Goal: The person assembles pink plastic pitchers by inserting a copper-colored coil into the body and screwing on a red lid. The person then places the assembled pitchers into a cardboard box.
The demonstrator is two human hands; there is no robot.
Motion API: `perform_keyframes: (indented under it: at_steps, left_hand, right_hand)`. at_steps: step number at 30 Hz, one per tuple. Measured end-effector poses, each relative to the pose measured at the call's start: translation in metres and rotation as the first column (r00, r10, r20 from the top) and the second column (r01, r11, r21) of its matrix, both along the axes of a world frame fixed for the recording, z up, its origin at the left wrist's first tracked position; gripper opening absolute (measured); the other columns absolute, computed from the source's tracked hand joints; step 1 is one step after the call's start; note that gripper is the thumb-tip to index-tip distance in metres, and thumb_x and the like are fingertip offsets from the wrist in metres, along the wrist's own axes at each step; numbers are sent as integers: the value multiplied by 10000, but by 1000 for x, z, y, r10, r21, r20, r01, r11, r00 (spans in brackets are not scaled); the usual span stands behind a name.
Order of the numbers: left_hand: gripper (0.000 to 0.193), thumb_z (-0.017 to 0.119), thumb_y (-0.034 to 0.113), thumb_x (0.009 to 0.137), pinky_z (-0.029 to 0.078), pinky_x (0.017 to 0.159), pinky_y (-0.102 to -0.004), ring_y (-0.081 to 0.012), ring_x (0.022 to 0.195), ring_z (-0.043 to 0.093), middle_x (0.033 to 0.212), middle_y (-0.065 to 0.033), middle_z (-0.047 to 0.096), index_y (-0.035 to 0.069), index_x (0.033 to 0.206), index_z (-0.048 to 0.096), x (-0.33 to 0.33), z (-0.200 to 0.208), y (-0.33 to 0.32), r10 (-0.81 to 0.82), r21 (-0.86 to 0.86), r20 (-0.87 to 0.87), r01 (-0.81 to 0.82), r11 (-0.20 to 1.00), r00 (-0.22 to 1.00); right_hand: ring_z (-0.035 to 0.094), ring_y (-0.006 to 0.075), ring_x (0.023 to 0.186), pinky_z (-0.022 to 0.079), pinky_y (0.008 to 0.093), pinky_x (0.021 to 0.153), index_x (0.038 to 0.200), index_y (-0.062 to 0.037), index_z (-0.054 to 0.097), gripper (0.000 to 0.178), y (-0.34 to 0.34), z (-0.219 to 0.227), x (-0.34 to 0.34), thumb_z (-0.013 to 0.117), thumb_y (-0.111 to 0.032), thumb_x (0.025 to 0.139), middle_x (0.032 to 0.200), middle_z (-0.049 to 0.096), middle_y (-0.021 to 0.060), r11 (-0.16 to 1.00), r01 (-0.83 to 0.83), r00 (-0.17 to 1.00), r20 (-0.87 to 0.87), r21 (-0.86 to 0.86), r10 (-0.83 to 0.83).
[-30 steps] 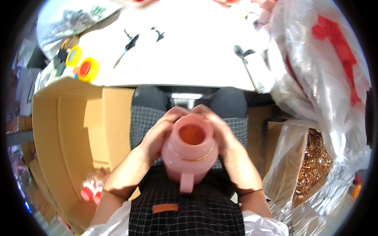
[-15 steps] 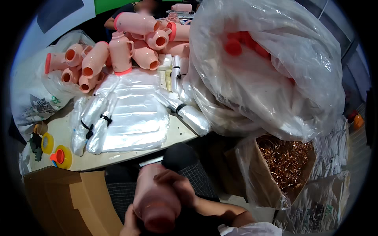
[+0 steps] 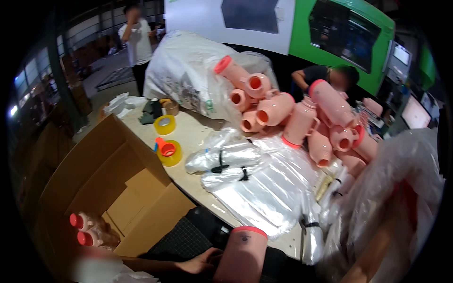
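Low in front of me, a pink thermos jug stands upended, its coral base ring facing up and away. My left hand grips its left side, fingers partly hidden behind it. At the right, my bare right forearm reaches into a large clear plastic bag. Red shows inside the bag around where that arm ends, and the fingers of my right hand cannot be made out. More pink thermos jugs, open-mouthed, lie piled at the back of the table.
An open cardboard box at the left holds pink jugs with red caps. Clear plastic sleeves cover the table's middle, beside yellow tape rolls and a red scoop-like piece. Two people are beyond the table.
My view has swung left, bringing in the box's inside. My right hand has left the jug and gone into the plastic bag. The jug's base now points up and away; my left hand stays on it.
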State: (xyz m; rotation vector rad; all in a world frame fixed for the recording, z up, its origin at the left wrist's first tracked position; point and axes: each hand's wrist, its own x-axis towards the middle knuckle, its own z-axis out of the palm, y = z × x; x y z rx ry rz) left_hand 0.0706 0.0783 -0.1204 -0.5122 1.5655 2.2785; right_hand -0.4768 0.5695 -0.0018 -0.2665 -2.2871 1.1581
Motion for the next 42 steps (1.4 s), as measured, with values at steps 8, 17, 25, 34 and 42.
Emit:
perform_keyframes:
  at_steps: [8,17,25,34,42]
  left_hand:
    - [775,571,288,980,217,1230,-457,-275,1522,202,1622,-151,221,58,1578,135,-11,60,7,189,185,-140,-162,969,972]
    - [582,601,64,823,492,613,-263,-152,804,616,1215,-85,603,36,1383,443,-42,78,-41,463,216,-225,-420,881,857]
    - [612,609,161,915,543,979,-371,-238,1339,510,1500,-127,469,81,1484,397,8,57,-73,-361,-603,-265,139,786,894]
    - [62,694,85,833,531,764,-367,-274,873,679,916,-130,684,26,850,687,-102,43,-45,-291,-668,-503,-152,728,814]
    - [117,708,143,824,473,814,-435,-335,893,606,817,-114,636,43,781,664,-247,-31,-57,-511,-924,-340,-179,338,790]
  right_hand:
    - [565,246,1171,473,358,994,1379,2,505,486,-60,26,71,544,-327,1023,1309,580,136,945,320,935,-142,-64,-326]
    - [586,332,1155,453,434,1020,1356,32,513,576,-290,-21,435,641,-346,939,1242,597,195,364,-905,406,-198,-220,892]
    - [495,293,1313,392,452,1106,1531,-32,302,793,-254,-121,487,588,-508,965,1485,424,177,465,-684,535,47,-562,843]
    - [516,264,1278,365,374,1106,1387,8,539,710,-233,-37,404,758,-407,855,1410,534,152,242,-717,270,59,-654,961]
    - [573,264,1190,424,358,1042,1248,13,620,552,-246,-44,386,699,-45,704,1243,615,154,276,-807,282,70,-522,957]
